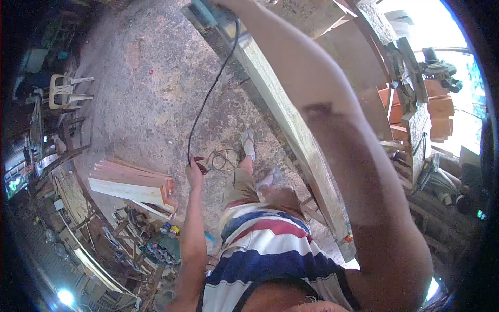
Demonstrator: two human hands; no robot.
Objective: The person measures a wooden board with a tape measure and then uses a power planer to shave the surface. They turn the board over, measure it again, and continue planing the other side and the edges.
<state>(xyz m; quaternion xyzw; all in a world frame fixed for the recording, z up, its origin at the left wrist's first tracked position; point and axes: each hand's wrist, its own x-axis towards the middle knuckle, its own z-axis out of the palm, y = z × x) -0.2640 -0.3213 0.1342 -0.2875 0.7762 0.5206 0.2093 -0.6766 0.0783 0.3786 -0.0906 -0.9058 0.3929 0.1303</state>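
Note:
My left hand (196, 167) is closed around a black cable (208, 96), at the middle of the view. The cable runs up to a grey-blue power tool (204, 13) at the top edge and also lies in loose coils on the floor. At that edge my right hand (228, 2) is mostly cut off beside the tool, and its fingers cannot be made out. Under the tool is a long pale wooden beam (283, 104), which slants down to the lower right past my right arm.
Stacked planks (130, 184) lie on the floor at the left. Farther off stands a beige plastic chair (62, 92). Wood scraps and tools clutter the lower left. More boards (439, 106) are at the right. My feet are on the floor (156, 78) beside the beam.

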